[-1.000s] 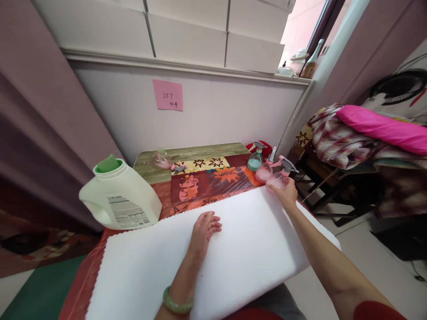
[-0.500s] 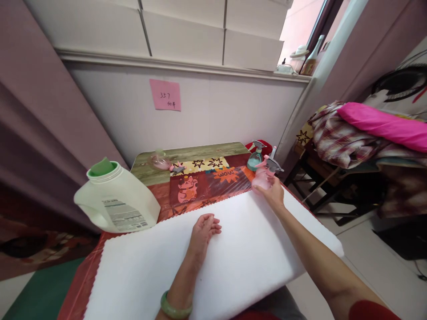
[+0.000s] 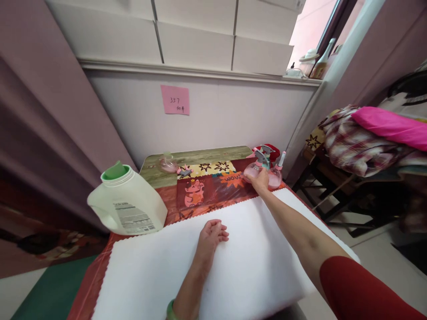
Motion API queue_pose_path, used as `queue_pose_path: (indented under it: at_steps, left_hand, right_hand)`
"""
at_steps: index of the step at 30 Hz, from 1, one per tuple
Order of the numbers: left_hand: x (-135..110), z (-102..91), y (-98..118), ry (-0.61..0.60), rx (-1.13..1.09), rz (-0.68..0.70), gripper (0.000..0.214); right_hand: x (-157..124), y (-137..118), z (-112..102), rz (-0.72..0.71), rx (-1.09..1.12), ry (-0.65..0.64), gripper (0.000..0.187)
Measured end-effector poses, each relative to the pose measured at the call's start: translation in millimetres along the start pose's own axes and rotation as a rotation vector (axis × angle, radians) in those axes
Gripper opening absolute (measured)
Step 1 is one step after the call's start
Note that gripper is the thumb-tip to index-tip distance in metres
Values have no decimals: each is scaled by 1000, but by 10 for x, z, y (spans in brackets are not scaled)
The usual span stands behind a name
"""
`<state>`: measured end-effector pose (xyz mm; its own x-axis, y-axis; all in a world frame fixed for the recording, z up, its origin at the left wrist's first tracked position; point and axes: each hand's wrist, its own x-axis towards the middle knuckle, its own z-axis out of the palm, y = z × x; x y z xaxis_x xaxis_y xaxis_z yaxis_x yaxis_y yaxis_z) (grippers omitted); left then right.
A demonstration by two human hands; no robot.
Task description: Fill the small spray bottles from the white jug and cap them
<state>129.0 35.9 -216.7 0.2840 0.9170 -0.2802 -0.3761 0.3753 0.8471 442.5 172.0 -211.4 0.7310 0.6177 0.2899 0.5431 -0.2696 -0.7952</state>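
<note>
My right hand grips the round body of a spray bottle with pink liquid and a grey-and-pink trigger head, at the table's far right. Right beside it stands a second bottle of pink liquid. Behind the held one, a teal spray bottle is mostly hidden. My left hand rests on the white padded sheet, holding nothing, its fingers loosely curled and slightly apart. At the back left are a small clear pinkish bottle and a loose pink-and-grey spray head.
A large pale jug with a green piece in its mouth stands at the left of the table. Behind the table is a wall with a pink note. Plaid cloth lies piled on a chair at the right.
My right hand has moved the spray bottle a little left and back, beside the other bottles. The teal bottle is now mostly covered. My left hand stays on the sheet; the view has shifted.
</note>
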Motion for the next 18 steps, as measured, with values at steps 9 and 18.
queue_pose_path:
  at_steps: [9,18]
  left_hand:
    - [23,-15,-35,-1,-6,-3,52]
    - [-53,54,23,24,23,-21,55]
  right_hand:
    - [-233,13,-3,15,59,24,113]
    - [-1162,-40,-45,156,561,-312,69]
